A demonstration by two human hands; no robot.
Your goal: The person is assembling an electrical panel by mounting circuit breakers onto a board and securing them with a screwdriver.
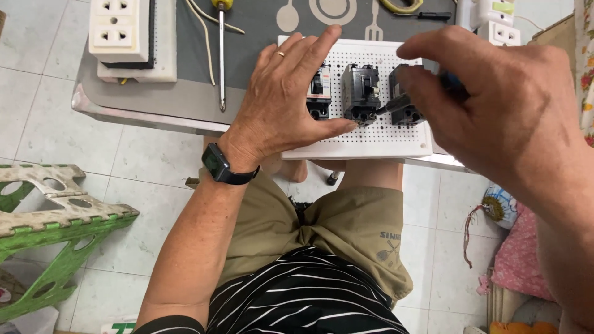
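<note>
My left hand [281,102] spread flat, pinning perforated board [377,139]; right hand [495,105] pinching screwdriver [396,104] at middle breaker [361,93]. Risk: tip slips off terminal screw, board skids toward table [154,105] edge.

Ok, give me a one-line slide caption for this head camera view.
Left hand steadies a white perforated board carrying three black breakers while the right hand works a screwdriver at them.

On the white perforated board [371,139] we count three black circuit breakers [361,93]. Left of the board we note one screwdriver [221,55], two socket blocks [120,28] and one green stool [55,222]. Two hands [284,105] are at the board.
</note>
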